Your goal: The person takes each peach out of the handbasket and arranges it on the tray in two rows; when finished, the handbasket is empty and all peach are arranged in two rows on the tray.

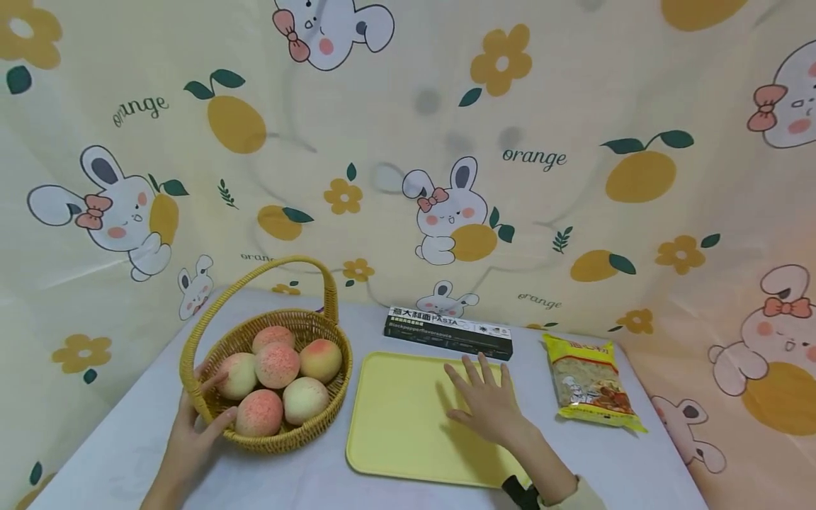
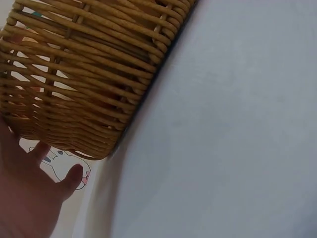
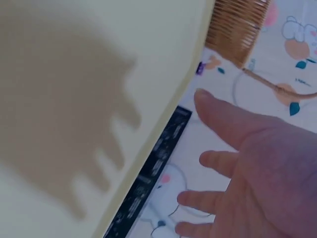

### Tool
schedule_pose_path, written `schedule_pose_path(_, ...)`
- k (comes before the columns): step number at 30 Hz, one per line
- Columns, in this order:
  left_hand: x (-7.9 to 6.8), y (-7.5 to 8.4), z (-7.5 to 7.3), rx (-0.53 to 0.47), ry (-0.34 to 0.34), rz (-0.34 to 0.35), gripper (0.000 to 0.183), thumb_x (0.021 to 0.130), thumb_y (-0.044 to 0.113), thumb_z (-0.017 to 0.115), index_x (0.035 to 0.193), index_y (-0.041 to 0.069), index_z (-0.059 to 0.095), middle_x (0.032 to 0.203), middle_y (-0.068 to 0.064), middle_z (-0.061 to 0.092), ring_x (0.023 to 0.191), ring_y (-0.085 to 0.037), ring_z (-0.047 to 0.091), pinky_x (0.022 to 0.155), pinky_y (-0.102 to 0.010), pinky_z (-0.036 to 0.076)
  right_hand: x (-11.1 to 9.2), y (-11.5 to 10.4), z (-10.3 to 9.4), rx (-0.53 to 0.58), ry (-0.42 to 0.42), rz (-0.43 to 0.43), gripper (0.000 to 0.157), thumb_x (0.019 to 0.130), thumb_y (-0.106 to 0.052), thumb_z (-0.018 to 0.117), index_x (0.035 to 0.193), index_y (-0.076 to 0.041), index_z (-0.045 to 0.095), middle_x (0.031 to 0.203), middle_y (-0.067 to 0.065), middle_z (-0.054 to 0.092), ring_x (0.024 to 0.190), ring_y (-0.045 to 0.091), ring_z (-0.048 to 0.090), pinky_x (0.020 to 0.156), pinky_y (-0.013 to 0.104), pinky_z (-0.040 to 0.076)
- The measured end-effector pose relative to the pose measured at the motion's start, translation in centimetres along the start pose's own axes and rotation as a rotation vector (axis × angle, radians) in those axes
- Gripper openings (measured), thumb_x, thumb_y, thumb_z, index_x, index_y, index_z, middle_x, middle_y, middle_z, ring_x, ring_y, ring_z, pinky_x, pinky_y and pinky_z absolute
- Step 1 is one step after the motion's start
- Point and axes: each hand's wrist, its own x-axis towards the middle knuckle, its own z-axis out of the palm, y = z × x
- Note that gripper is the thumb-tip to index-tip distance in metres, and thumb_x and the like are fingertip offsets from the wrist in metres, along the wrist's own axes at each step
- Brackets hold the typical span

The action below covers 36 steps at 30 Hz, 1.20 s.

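"Where are the hands?"

"The left hand [image 1: 191, 425] is at the left side of the wicker basket [image 1: 290, 440], with its thumb and a finger reaching in over the rim beside the peaches [image 1: 259, 413]. The right hand [image 1: 494, 411] is spread wide above the yellow tray [image 1: 395, 418], holding nothing and casting a shadow on it."

"Has the left hand got hold of anything?"

"I can't tell. Its fingers look loosely extended and apart in the left wrist view, but whether they touch wicker or fruit isn't clear."

"How would you do this well?"

"It looks like a reach for the basket or a peach. I'd settle on one or the other, not half on each, and keep clear of the tall handle [image 1: 331, 301]; a knock there could tip everything. The peaches look round enough to roll, so a light, even hold seems best."

"And farther out?"

"A pasta box [image 1: 446, 336] lies just beyond the tray's far edge, and a yellow-ended bag [image 1: 589, 382] to the tray's right, all on the white table [image 1: 287, 489]."

"What's hard to make out?"

"Part of the left hand is hidden behind the basket. Six peaches show; any underneath don't. The left wrist view cuts off the basket's top."
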Motion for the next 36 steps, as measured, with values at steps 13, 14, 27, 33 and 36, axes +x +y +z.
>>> schedule_pose_path(13, 0.0, -0.5, 0.3, 0.069, 0.006, 0.113, 0.057, 0.088, -0.009, 0.067, 0.141, -0.004, 0.048, 0.162, -0.015, 0.018, 0.147, -0.006, 0.013, 0.109, -0.012, 0.013, 7.0, -3.8, -1.8, 0.34, -0.108, -0.221, 0.057, 0.089, -0.025, 0.076, 0.138, -0.001, 0.057, 0.136, 0.019, 0.057, 0.125, 0.038, 0.054, 0.099, 0.054, 0.045)
schedule_pose_path(14, 0.0, -0.5, 0.3, 0.07, 0.006, 0.114, 0.056, 0.088, -0.009, 0.067, 0.14, -0.004, 0.048, 0.162, -0.014, 0.018, 0.147, -0.006, 0.013, 0.109, -0.012, 0.012, 7.7, -4.2, -2.0, 0.355, -0.121, -0.234, 0.056, 0.09, -0.024, 0.075, 0.138, -0.001, 0.057, 0.136, 0.018, 0.057, 0.126, 0.036, 0.054, 0.1, 0.051, 0.045)
schedule_pose_path(27, -0.1, -0.8, -0.1, 0.059, 0.005, 0.109, 0.054, 0.088, -0.008, 0.067, 0.138, -0.005, 0.049, 0.163, -0.014, 0.017, 0.148, -0.006, 0.012, 0.109, -0.012, 0.012, 14.3, -10.1, -4.9, 0.431, -0.296, -0.386, 0.053, 0.09, -0.014, 0.076, 0.136, 0.002, 0.057, 0.135, 0.015, 0.059, 0.125, 0.031, 0.054, 0.103, 0.04, 0.045)
schedule_pose_path(33, -0.1, -0.8, -0.3, 0.062, 0.008, 0.127, 0.059, 0.087, -0.009, 0.068, 0.142, -0.004, 0.045, 0.159, -0.019, 0.024, 0.146, -0.006, 0.017, 0.108, -0.01, 0.015, 16.8, -12.7, -5.9, 0.412, -0.394, -0.424, 0.052, 0.086, -0.006, 0.078, 0.134, 0.002, 0.059, 0.133, 0.014, 0.061, 0.124, 0.029, 0.056, 0.1, 0.033, 0.046)
schedule_pose_path(36, 0.0, -0.9, -0.2, 0.059, 0.003, 0.123, 0.066, 0.088, -0.009, 0.068, 0.147, -0.002, 0.04, 0.155, -0.019, 0.032, 0.146, -0.006, 0.018, 0.107, -0.009, 0.015, 17.8, -13.7, -5.8, 0.374, -0.426, -0.411, 0.056, 0.085, -0.002, 0.077, 0.137, -0.001, 0.058, 0.137, 0.011, 0.059, 0.127, 0.025, 0.054, 0.099, 0.028, 0.046)
